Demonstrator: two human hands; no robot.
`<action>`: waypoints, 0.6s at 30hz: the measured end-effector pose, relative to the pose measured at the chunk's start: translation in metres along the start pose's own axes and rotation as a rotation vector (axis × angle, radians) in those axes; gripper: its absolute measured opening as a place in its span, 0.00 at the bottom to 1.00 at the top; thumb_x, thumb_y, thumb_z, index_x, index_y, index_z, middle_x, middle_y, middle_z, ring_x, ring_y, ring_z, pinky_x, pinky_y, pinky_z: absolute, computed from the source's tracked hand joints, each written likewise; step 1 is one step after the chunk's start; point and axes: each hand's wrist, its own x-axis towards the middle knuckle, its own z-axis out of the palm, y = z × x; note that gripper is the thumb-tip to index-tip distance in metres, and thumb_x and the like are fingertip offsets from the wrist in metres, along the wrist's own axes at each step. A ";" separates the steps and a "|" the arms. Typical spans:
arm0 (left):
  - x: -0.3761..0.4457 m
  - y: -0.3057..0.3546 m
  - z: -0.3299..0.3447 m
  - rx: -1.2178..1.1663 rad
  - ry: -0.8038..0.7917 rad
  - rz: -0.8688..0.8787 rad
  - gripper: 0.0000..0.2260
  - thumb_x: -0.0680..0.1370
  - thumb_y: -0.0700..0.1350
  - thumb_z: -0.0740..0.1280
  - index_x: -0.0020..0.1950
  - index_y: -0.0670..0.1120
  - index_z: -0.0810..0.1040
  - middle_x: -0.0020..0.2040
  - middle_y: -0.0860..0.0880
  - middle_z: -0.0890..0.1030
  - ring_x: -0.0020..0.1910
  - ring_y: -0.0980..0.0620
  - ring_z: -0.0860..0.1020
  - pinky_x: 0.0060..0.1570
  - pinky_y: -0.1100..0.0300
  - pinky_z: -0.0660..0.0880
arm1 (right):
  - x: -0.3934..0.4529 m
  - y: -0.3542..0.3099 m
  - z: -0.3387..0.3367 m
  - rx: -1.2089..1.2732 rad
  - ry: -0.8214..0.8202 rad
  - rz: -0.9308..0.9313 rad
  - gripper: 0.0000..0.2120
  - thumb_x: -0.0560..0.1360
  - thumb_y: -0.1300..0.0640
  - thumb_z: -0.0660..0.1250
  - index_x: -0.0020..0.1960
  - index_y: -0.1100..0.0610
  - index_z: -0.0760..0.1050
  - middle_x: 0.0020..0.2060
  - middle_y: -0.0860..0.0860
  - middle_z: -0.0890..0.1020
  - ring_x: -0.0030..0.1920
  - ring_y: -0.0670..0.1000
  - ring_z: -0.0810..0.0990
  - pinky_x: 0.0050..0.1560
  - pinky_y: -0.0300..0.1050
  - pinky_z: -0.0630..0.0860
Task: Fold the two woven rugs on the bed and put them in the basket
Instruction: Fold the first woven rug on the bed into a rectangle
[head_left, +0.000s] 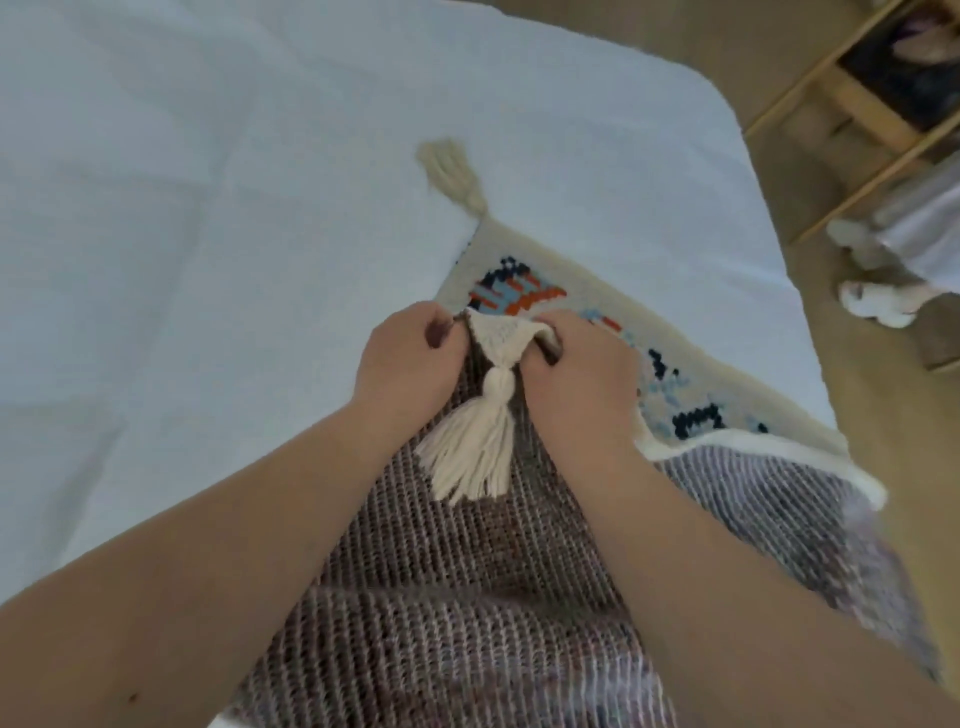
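Observation:
A woven rug lies on the bed, partly folded so its brown mesh backing faces up. Its cream face with orange, blue and black pattern shows beyond my hands. My left hand and my right hand both pinch the folded-over corner, one on each side of a cream tassel that hangs toward me. A second tassel lies flat on the sheet at the rug's far corner. Only one rug is visible, and no basket is in view.
The bed is covered with a pale blue sheet. Its rounded corner is at the upper right. Beyond it is a tan floor with a wooden shelf frame and another person's feet in white footwear.

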 end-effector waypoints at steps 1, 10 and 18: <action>0.005 -0.003 0.007 -0.019 -0.010 -0.021 0.09 0.79 0.50 0.65 0.41 0.49 0.76 0.38 0.52 0.78 0.38 0.55 0.75 0.35 0.61 0.68 | 0.009 0.003 0.006 -0.003 -0.003 -0.015 0.07 0.76 0.53 0.63 0.42 0.51 0.78 0.35 0.47 0.80 0.39 0.53 0.77 0.45 0.53 0.73; 0.083 0.021 0.029 -0.176 0.169 0.008 0.07 0.78 0.50 0.70 0.40 0.54 0.77 0.35 0.54 0.79 0.34 0.58 0.76 0.33 0.66 0.67 | 0.108 0.027 0.026 0.032 -0.038 -0.023 0.19 0.78 0.57 0.60 0.31 0.53 0.57 0.27 0.49 0.65 0.30 0.53 0.65 0.37 0.47 0.59; 0.119 -0.008 0.052 -0.062 0.090 -0.143 0.06 0.76 0.51 0.70 0.40 0.51 0.79 0.40 0.51 0.81 0.44 0.49 0.81 0.48 0.55 0.76 | 0.164 0.039 0.065 -0.087 -0.262 0.054 0.14 0.79 0.43 0.61 0.44 0.50 0.79 0.37 0.43 0.76 0.45 0.52 0.76 0.59 0.53 0.71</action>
